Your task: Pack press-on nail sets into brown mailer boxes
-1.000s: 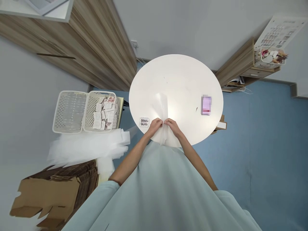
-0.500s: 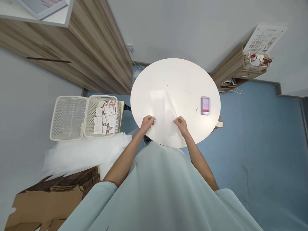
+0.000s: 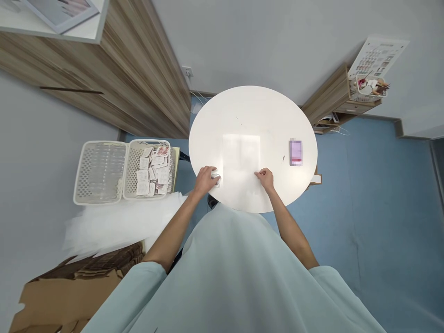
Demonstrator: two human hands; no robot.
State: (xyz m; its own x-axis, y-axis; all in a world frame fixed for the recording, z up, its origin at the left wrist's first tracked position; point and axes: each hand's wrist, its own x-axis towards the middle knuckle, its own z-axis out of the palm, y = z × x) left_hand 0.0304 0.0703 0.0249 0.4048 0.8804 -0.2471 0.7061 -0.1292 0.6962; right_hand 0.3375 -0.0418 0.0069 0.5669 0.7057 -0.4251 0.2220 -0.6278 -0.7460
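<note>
A thin, translucent white sheet (image 3: 241, 155) lies flat on the white oval table (image 3: 249, 104), near its front edge. My right hand (image 3: 265, 178) pinches the sheet's right edge between thumb and fingertips. Just left of the sheet, my left hand (image 3: 205, 179) has its fingers curled over a small pale packet with dark print (image 3: 216, 181). Part of that packet is hidden under the fingers. It rests at the table's left front edge.
A pixelated purple phone-like object (image 3: 296, 152) lies on the table's right side. Left of the table stand a white basket of printed packets (image 3: 151, 173) and another holding clear items (image 3: 100, 172). White sheets (image 3: 125, 222) and folded cardboard (image 3: 69, 296) lie below.
The sheet was partly folded up and now lies flat. My left hand has let go of its edge and moved left onto the small packet. My right hand has shifted slightly right.
</note>
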